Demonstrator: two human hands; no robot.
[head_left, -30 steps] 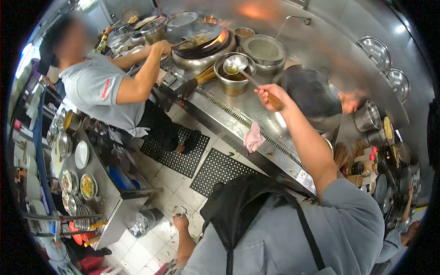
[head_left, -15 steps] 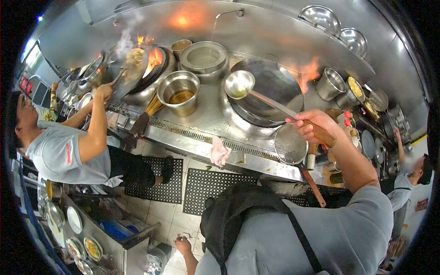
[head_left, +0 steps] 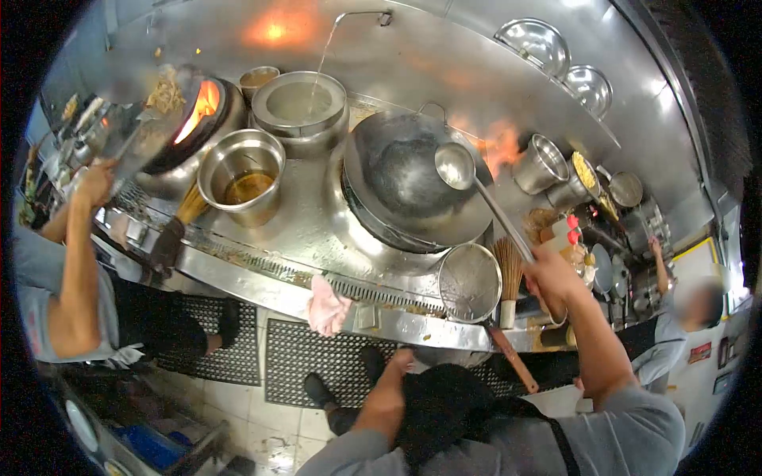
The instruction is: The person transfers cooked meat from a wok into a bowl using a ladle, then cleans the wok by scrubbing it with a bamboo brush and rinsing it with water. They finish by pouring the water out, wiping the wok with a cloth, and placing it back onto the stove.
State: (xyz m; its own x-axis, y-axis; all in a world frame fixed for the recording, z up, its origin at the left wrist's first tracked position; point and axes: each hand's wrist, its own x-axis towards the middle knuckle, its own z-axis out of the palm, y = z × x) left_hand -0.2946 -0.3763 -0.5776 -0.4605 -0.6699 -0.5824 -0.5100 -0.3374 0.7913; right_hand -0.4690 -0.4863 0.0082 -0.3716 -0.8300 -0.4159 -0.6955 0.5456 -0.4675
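My right hand (head_left: 553, 278) is wrapped round the handle of a steel ladle (head_left: 456, 166). The ladle's bowl hangs over the right part of a large dark wok (head_left: 405, 178), which sits on its burner with flames behind it. Low in front of my body is my left hand (head_left: 399, 366), below the counter's front edge; its fingers are too small and blurred to read. A round mesh strainer (head_left: 470, 284) lies at the counter edge, between the wok and my right hand, beside a bamboo brush (head_left: 508, 270).
Left of the wok stand a pot of brown liquid (head_left: 241, 176) and a water pot (head_left: 302, 103) under a running spout. A pink cloth (head_left: 326, 306) hangs on the counter edge. One co-worker (head_left: 75, 278) tosses food at the left; another (head_left: 675, 325) stands at the right.
The view has shifted right. The ladle has moved from the wok's left side to its right side. My left hand has come up nearer the counter. The left co-worker's wok has tilted.
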